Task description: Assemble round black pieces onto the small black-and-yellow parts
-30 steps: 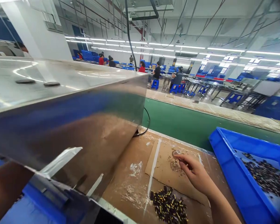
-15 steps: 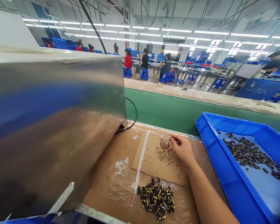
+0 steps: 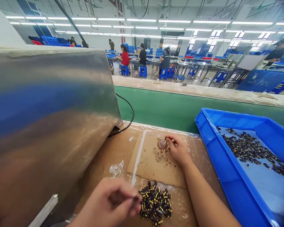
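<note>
My right hand (image 3: pixel 178 148) pinches a small dark part (image 3: pixel 166 139) at the rim of a little clear cup (image 3: pixel 162 144), which stands on a stained cardboard sheet (image 3: pixel 146 167). At the lower left, my left hand (image 3: pixel 115 201) is blurred, its thumb and finger closed on a small dark piece (image 3: pixel 134 199). That hand is just left of a pile of small black parts with yellow ends (image 3: pixel 156 203), overlapping its edge in view.
A blue bin (image 3: pixel 217 157) on the right holds many similar black and yellow parts. A large metal housing (image 3: pixel 49 126) fills the left side, with a black cable (image 3: pixel 132 113) beside it. Behind runs a green belt (image 3: pixel 156 107); people sit at tables farther back.
My left hand has come into view at the lower left, beside the pile. My right hand stays by the clear cup. The view has shifted slightly.
</note>
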Motion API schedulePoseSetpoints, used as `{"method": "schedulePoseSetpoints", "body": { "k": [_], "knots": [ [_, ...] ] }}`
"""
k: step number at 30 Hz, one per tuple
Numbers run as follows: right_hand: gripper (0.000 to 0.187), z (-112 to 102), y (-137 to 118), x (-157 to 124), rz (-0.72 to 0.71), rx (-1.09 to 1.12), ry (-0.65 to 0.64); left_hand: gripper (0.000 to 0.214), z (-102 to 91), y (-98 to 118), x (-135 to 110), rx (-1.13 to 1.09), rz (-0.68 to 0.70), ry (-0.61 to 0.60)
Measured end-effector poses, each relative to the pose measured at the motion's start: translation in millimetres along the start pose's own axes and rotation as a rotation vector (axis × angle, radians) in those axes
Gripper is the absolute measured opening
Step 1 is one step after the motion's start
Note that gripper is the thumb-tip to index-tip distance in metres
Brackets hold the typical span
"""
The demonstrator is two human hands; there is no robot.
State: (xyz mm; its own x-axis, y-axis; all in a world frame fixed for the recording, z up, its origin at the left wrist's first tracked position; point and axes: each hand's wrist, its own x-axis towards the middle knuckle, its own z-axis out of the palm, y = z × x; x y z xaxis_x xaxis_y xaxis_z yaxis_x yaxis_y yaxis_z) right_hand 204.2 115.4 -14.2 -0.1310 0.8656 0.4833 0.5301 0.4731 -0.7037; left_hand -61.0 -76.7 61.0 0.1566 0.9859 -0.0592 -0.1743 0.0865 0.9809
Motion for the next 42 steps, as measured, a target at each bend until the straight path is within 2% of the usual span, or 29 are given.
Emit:
{"method": "schedulePoseSetpoints", "body": {
  "k": [2, 6, 9, 12, 16, 24, 28, 29, 33, 35, 39, 42],
  "knots": [
    [0.020, 1, 0, 1, -0.028, -0.001, -0.002, 0.015, 10.3, -4, 38, 0.084, -0.042, -0.110],
    [0.019, 3, -1, 2, -0.069, 0.003, -0.016, 0.022, 26.2, -17, 101, 0.006, -0.023, -0.040],
    [0.020, 3, -1, 2, -0.096, 0.009, -0.018, 0.030, 23.7, -32, 122, -0.051, -0.010, 0.064],
    [0.020, 3, -1, 1, -0.097, 0.017, -0.019, 0.035, 16.0, -49, 125, -0.107, -0.048, 0.192],
    [0.020, 5, -1, 0, -0.092, 0.023, -0.021, 0.040, 11.4, -60, 124, -0.161, -0.068, 0.262],
    [0.019, 2, -9, 0, -0.097, -0.040, 0.020, 0.050, 6.6, -61, 127, -0.263, -0.056, 0.351],
    [0.018, -1, -24, -3, -0.182, -0.147, 0.270, 0.052, 5.2, -61, 127, -0.276, -0.044, 0.364],
    [0.019, -2, -27, -4, -0.205, -0.167, 0.287, 0.052, 5.5, -61, 127, -0.277, -0.040, 0.366],
    [0.020, -4, -35, -5, -0.238, -0.207, 0.229, 0.053, 8.1, -56, 124, -0.294, -0.054, 0.382],
    [0.018, -6, -38, -4, -0.197, -0.225, 0.275, 0.049, 9.7, -53, 123, -0.307, -0.057, 0.379],
    [0.019, -9, -49, -4, -0.016, -0.226, 0.200, 0.045, 12.4, -51, 120, -0.344, -0.064, 0.339],
    [0.022, -9, -67, -9, 0.216, 0.082, 0.207, 0.045, 12.5, -51, 118, -0.289, -0.046, 0.278]
  ]
}}
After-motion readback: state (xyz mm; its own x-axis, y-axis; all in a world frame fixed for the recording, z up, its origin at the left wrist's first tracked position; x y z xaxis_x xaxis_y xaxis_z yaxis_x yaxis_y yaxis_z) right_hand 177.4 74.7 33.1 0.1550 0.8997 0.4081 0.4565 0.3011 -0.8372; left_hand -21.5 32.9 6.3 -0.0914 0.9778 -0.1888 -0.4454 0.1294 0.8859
